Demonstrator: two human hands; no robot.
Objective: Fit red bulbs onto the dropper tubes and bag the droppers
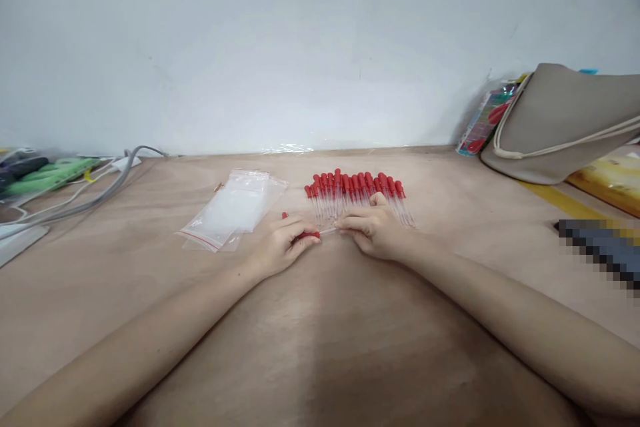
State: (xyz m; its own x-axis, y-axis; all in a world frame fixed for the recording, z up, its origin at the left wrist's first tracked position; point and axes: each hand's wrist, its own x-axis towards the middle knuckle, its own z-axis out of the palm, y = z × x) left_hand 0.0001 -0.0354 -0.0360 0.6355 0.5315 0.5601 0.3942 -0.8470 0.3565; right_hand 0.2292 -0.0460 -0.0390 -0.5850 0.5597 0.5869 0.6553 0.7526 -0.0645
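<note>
Fingers of the left hand [281,245] close around red-bulbed droppers [311,235]; those of the right hand [375,230] pinch a clear stem [329,231], near the dropper row [355,181] on the desk [250,360]. A light, level hold should avoid bending it.

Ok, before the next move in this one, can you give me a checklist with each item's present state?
1. Left grip closed on the dropper at its red end: ok.
2. Right grip pinching the clear stem, not just touching it: cannot tell.
3. Row of droppers lying side by side, red ends toward the wall: ok.
4. Clear bags lying on the table near the left grip: ok.
5. Bag mouths open: cannot tell.
6. Grey cable apart from both grips: ok.
</note>
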